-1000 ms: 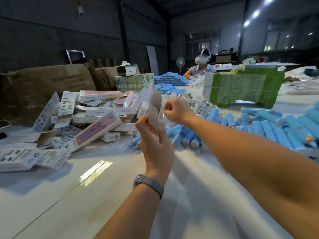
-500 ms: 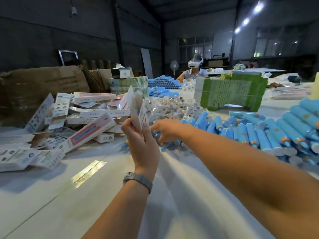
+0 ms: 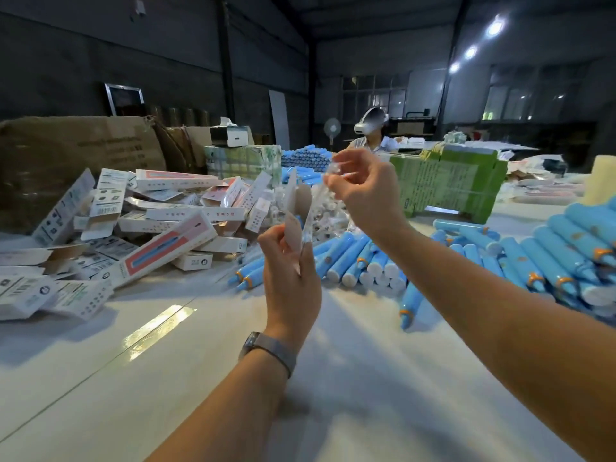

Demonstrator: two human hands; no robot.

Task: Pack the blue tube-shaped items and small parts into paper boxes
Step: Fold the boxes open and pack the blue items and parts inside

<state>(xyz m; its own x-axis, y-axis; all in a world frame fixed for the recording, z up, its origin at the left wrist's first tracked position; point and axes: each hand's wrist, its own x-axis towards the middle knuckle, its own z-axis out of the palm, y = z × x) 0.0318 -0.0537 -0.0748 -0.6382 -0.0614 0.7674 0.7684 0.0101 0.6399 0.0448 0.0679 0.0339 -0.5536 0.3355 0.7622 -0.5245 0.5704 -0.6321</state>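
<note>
Item: paper box (image 3: 295, 225), open end up, gripped in left hand (image 3: 291, 278); right hand (image 3: 366, 191), risen from the blue tubes (image 3: 353, 258) beyond the box, pinched a clear-bagged small part (image 3: 328, 181) just above it, ready for insertion.

warehouse packing floor | dark metal walls | piled paper boxes (image 3: 156, 228) | cardboard cartons (image 3: 76, 155)

The left hand (image 3: 290, 278) holds a paper box (image 3: 296, 211) upright, its flap open. The right hand (image 3: 366, 188) pinches a small clear packet (image 3: 328, 181) just above it. Blue tubes (image 3: 353, 261) lie heaped on the white table (image 3: 166, 378), with printed boxes (image 3: 160, 241) piled at the left.
</note>
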